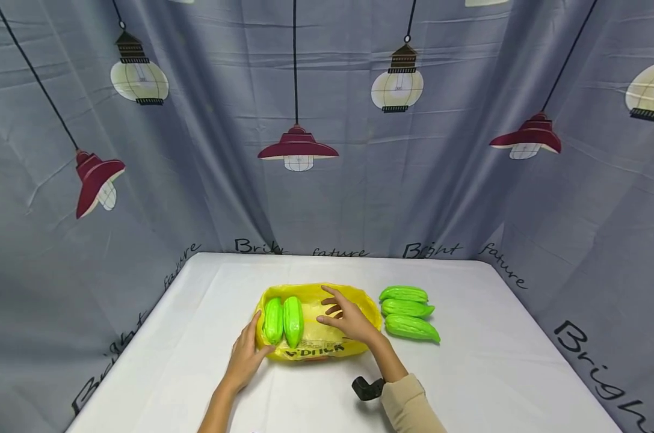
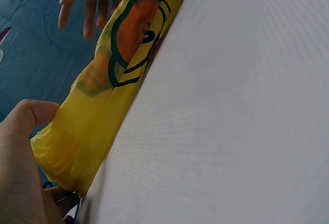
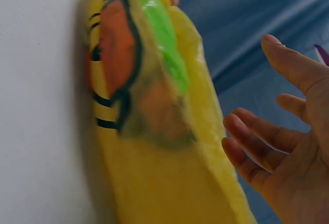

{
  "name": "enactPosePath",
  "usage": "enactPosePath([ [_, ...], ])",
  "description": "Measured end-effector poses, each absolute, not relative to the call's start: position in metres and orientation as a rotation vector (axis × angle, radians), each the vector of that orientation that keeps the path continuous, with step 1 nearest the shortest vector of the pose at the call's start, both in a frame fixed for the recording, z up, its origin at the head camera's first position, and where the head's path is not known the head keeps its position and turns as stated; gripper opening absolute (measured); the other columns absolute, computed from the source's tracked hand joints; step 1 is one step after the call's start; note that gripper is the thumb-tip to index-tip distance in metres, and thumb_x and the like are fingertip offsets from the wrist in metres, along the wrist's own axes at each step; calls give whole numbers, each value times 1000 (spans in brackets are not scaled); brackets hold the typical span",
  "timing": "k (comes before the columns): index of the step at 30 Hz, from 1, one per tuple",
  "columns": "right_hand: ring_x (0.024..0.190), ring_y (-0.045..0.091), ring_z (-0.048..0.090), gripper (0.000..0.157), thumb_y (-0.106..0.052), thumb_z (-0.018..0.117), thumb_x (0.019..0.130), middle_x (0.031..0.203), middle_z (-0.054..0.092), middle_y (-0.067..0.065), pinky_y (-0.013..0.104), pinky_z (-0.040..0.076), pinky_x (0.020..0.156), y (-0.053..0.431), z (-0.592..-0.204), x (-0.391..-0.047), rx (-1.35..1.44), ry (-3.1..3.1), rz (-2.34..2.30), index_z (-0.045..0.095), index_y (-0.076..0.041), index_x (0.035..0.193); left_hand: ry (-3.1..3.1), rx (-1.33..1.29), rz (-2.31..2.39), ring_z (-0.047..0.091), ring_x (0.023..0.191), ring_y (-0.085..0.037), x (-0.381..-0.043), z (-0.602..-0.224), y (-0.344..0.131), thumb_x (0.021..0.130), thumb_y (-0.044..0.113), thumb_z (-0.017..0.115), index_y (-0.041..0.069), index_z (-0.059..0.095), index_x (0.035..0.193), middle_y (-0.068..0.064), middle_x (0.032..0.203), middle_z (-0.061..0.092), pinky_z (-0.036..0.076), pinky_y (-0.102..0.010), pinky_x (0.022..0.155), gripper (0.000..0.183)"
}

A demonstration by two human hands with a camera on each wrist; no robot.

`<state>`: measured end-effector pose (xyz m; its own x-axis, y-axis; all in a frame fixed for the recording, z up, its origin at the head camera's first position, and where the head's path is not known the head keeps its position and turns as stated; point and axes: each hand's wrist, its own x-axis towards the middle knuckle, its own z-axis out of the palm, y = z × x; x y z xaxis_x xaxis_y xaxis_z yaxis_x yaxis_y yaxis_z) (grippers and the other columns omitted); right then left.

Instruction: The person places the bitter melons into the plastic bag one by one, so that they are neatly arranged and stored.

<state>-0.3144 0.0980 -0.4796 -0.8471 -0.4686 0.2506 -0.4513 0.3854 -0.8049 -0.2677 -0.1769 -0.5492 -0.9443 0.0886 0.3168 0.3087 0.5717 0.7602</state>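
A yellow plastic bag (image 1: 327, 347) lies on the table with its mouth spread open and dark print on its front. Inside, at its left end, two bright green bitter melons (image 1: 293, 322) lie side by side. My left hand (image 1: 243, 356) holds the bag's left end; in the left wrist view the thumb (image 2: 41, 112) bears on the rim, and the other fingers are mostly hidden. Over the bag's right part hovers my right hand (image 1: 349, 316), its fingers spread and nothing in them. Three more bitter melons (image 1: 408, 308) lie in a stack-like row just right of the bag.
A white cloth covers the table (image 1: 500, 367). Grey-blue curtains (image 1: 327, 204) with printed lamps hang behind and at both sides. A black device (image 1: 367, 389) sits at the right wrist, beside a beige sleeve (image 1: 410, 403).
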Motion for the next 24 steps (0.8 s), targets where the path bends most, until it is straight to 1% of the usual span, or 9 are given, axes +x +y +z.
enactPosePath([
  [2, 103, 33, 55, 70, -27, 64, 87, 126, 51, 19, 43, 47, 85, 105, -473, -311, -885, 2586, -1537, 28, -12, 145, -2558, -331, -1308, 24, 130, -44, -267, -550, -176, 85, 30, 61, 16, 15, 149, -25, 144, 26, 12, -64, 101, 79],
  [4, 104, 34, 55, 70, -27, 65, 86, 126, 51, 19, 44, 47, 86, 112, -466, -308, -890, 2598, -1550, 29, -15, 144, -2551, -332, -1301, 25, 129, -45, -267, -550, -176, 85, 30, 61, 15, 16, 149, -25, 144, 26, 13, -65, 101, 79],
  [9, 106, 36, 53, 71, -25, 70, 82, 126, 52, 18, 51, 43, 89, 135, -451, -303, -806, 2665, -1573, 34, -22, 142, -2560, -333, -1293, 24, 130, -44, -268, -550, -176, 85, 31, 60, 16, 15, 149, -25, 144, 26, 12, -64, 101, 80],
  [12, 108, 38, 51, 72, -18, 72, 80, 126, 51, 21, 56, 41, 90, 154, -447, -302, -749, 2699, -1605, 35, -18, 142, -2569, -337, -1294, 24, 130, -44, -268, -549, -177, 85, 32, 60, 17, 14, 149, -25, 144, 26, 12, -63, 102, 80],
  [15, 107, 41, 51, 70, -11, 72, 79, 124, 51, 25, 57, 40, 90, 173, -439, -295, -705, 2747, -1610, 37, -10, 140, -2576, -336, -1297, 24, 130, -44, -268, -548, -178, 85, 32, 60, 17, 14, 149, -25, 144, 26, 12, -63, 102, 80],
  [17, 107, 43, 51, 69, -9, 72, 79, 123, 52, 26, 57, 40, 89, 189, -443, -295, -685, 2781, -1603, 39, -8, 139, -2579, -336, -1288, 24, 129, -44, -267, -548, -178, 85, 32, 60, 17, 14, 149, -25, 144, 26, 12, -64, 101, 81],
  [19, 106, 42, 51, 67, -10, 73, 78, 122, 53, 24, 55, 41, 90, 205, -449, -295, -641, 2810, -1588, 42, -11, 137, -2579, -336, -1286, 24, 129, -44, -267, -549, -178, 85, 32, 60, 17, 14, 149, -25, 144, 26, 12, -64, 101, 81],
  [22, 108, 39, 51, 66, -18, 74, 78, 123, 54, 20, 54, 42, 90, 229, -466, -300, -569, 2869, -1525, 43, -15, 137, -2572, -335, -1284, 25, 129, -44, -267, -549, -178, 85, 33, 61, 17, 14, 149, -25, 143, 27, 13, -64, 101, 81],
  [24, 109, 38, 51, 67, -20, 74, 78, 124, 54, 18, 53, 42, 89, 240, -469, -299, -527, 2897, -1479, 43, -14, 137, -2565, -331, -1294, 25, 129, -44, -267, -548, -177, 84, 33, 61, 18, 15, 149, -25, 143, 27, 13, -64, 101, 80],
])
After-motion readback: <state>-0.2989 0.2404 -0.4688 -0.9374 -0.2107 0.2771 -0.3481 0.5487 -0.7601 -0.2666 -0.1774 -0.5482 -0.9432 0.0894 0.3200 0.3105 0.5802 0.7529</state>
